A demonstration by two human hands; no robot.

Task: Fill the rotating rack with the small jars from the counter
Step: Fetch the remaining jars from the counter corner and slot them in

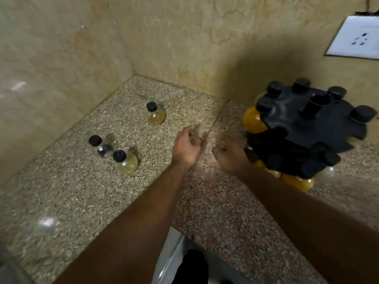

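Left hand (187,146) loosely curled, empty; right hand (229,155) curled beside rotating rack (307,124), contents unclear. Grasp back jar (155,114) below cap, seat into free notch (280,129).

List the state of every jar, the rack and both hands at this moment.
far jar: upright on counter, capped
clear jar: upright, capped
near jar: upright, capped, beside clear jar
rack: partly filled, front top slots empty
left hand: loosely curled, empty
right hand: curled, apparently empty
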